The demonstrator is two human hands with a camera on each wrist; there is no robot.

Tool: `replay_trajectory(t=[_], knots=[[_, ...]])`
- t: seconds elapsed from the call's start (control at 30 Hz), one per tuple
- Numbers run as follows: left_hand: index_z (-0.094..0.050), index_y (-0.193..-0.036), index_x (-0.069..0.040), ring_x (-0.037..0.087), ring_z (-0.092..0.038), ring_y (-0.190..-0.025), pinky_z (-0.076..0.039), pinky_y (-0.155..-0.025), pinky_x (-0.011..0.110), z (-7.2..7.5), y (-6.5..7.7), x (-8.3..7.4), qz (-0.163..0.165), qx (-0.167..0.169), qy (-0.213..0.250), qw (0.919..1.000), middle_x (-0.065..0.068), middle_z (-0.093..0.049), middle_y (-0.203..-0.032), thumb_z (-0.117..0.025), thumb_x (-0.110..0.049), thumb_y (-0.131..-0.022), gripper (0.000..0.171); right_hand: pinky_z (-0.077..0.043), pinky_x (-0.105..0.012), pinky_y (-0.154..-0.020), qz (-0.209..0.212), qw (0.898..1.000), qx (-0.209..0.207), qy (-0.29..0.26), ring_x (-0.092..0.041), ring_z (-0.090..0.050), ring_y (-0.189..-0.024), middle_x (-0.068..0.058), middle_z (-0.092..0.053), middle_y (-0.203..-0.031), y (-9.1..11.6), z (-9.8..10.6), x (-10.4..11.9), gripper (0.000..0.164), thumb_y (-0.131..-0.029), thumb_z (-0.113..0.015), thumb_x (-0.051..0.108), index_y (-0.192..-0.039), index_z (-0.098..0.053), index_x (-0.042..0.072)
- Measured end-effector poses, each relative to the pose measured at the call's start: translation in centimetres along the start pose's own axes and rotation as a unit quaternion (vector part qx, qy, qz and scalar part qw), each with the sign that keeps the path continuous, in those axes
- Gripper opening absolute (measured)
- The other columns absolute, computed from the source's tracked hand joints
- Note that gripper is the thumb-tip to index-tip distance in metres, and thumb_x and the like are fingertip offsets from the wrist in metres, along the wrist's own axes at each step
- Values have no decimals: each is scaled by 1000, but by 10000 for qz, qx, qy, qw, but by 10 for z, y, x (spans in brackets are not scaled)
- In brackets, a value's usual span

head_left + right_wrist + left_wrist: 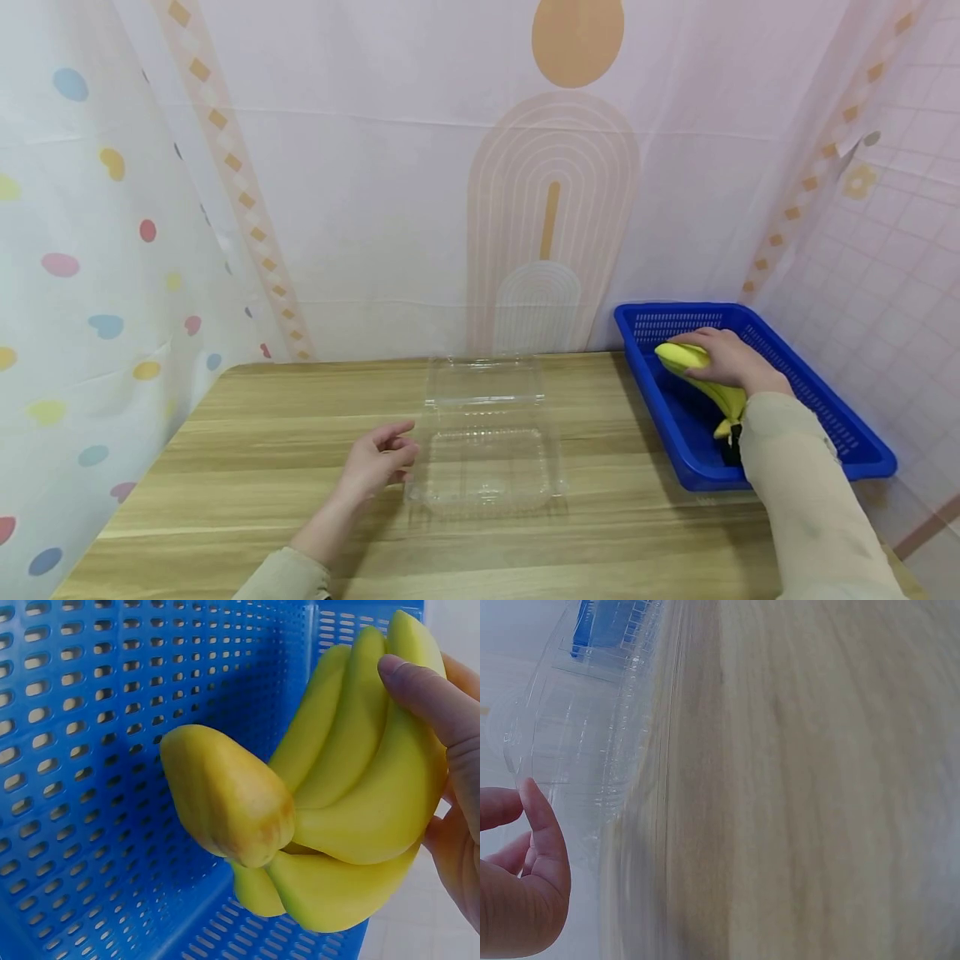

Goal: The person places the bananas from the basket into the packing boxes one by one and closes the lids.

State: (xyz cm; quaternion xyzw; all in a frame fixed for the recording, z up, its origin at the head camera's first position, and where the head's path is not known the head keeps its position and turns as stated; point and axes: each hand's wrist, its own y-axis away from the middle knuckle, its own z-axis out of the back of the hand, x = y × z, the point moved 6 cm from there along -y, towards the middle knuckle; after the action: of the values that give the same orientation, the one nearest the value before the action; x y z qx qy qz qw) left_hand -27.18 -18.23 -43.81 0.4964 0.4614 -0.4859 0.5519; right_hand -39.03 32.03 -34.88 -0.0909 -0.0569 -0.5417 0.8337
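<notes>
My right hand [723, 360] grips a bunch of yellow bananas [360, 757] inside the blue basket [660, 433] at the right. In the right wrist view the thumb lies across one banana, and the bunch's thick stem end [225, 795] faces the camera. A clear plastic clamshell box [487, 467] stands on the table with its lid [483, 379] laid back toward the wall. My left hand [378, 460] is at the box's left side, fingers loosely bent. In the left wrist view its fingertips [531, 789] are right at the box's edge.
The wooden table [285, 442] runs back to a patterned cloth [375, 208]. Another cloth with coloured dots [90, 292] hangs at the left. The basket's perforated walls [150, 697] rise around the bananas.
</notes>
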Motion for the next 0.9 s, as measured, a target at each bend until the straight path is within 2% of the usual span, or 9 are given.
replay_trajectory(t=[0.3, 0.9], knots=[[-48, -138, 11, 15, -58, -79, -56, -60, 23, 0, -1, 0, -2, 18, -13, 10000, 10, -59, -98, -62, 6, -93, 48, -38, -69, -94, -155, 9997, -152, -71, -52, -40, -122, -29, -48, -136, -2, 12, -1, 53, -91, -70, 19, -140, -54, 7], [-49, -137, 11, 15, -58, -80, -57, -62, 23, 0, -4, 0, -7, 7, -23, 10000, 11, -59, -99, -63, 6, -93, 47, -39, -65, -93, 182, 9974, -688, 72, -47, -42, -118, -27, -48, -138, -2, 42, 16, 51, -93, -67, 16, -141, -53, 7]])
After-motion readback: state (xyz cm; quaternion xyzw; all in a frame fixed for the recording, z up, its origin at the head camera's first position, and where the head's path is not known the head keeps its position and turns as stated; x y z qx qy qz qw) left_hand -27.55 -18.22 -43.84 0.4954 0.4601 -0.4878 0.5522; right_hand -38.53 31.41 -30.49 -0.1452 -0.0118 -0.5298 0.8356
